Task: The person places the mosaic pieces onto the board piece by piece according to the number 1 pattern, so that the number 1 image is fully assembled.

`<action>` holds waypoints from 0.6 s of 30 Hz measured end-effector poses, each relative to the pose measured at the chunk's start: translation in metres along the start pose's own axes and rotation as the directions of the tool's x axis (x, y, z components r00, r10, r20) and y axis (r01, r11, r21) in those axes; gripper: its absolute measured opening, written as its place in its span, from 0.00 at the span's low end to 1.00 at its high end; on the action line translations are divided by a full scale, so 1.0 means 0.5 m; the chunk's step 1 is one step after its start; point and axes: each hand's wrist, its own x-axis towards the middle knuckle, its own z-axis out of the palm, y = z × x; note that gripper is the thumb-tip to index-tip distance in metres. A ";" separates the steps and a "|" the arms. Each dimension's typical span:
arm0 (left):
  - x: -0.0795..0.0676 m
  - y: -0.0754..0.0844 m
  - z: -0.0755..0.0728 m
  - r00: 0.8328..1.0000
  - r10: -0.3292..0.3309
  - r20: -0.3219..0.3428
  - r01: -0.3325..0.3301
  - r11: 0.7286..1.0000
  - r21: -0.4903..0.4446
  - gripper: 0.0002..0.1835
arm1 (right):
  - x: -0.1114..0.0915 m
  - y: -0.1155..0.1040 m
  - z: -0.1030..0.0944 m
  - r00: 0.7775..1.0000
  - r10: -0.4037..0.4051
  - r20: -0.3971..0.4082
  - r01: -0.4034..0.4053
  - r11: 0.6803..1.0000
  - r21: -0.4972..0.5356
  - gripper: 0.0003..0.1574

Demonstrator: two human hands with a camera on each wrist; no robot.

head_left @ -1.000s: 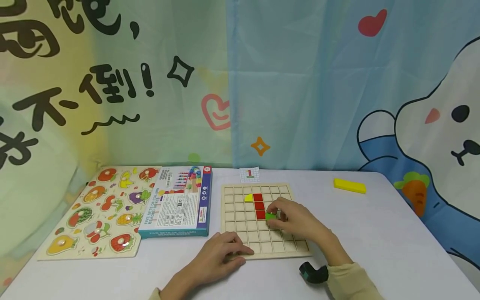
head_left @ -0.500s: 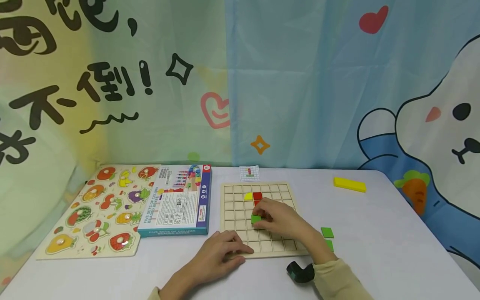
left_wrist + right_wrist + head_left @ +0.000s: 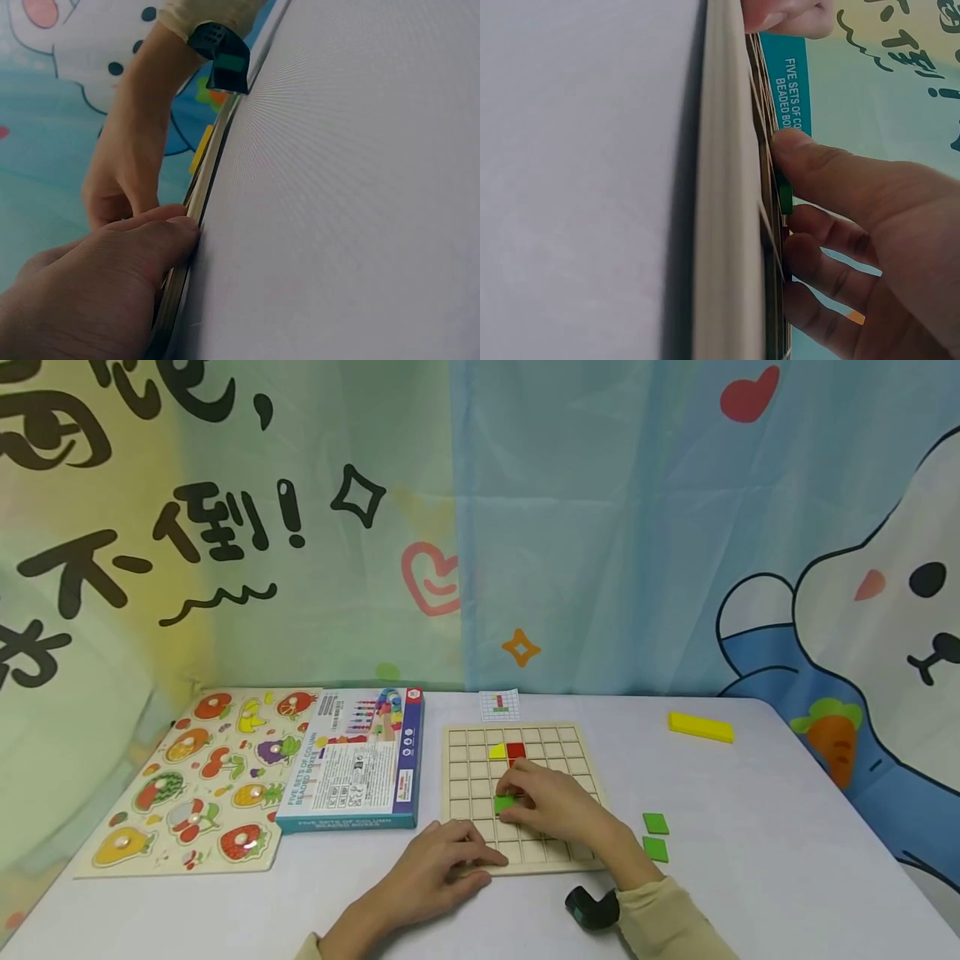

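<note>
In the head view my right hand point(image 3: 551, 802) pinches a green square tile point(image 3: 504, 805) between thumb and fingers, low over the cells of a wooden grid board point(image 3: 468, 831). The right wrist view shows the tile's green edge point(image 3: 786, 196) at the board surface, below the thumb. A yellow tile point(image 3: 497, 752) and a red tile point(image 3: 515, 750) lie in cells just beyond this hand, which covers the cells nearer to me. My left hand point(image 3: 438, 867) rests on the board's near left edge, fingers relaxed on top and thumb at the side.
Two loose green tiles point(image 3: 655, 849) lie right of the board. A yellow bar point(image 3: 701, 727) is farther back. Behind the board lies a small pattern card point(image 3: 499, 705). To the left are a boxed set point(image 3: 348, 768) and a fruit puzzle board point(image 3: 187, 777).
My right hand has moved left and slightly nearer with the green tile, now hiding the lower red tiles. Two green tiles right of the board have come into view. The left hand stays put.
</note>
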 end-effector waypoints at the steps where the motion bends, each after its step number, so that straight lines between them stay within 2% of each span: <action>1: 0.000 0.001 0.000 1.000 -0.001 0.001 0.001 1.000 -0.001 0.12 | 0.000 0.000 0.000 1.000 0.000 0.001 0.000 1.000 -0.001 0.15; 11: 0.000 0.002 -0.002 1.000 0.009 -0.009 -0.009 1.000 -0.010 0.11 | 0.002 -0.003 -0.003 1.000 -0.012 0.020 0.012 1.000 -0.008 0.16; 18: 0.000 -0.001 0.000 1.000 0.015 -0.012 -0.015 1.000 -0.004 0.11 | 0.002 -0.001 -0.001 1.000 -0.024 0.003 0.024 1.000 -0.007 0.12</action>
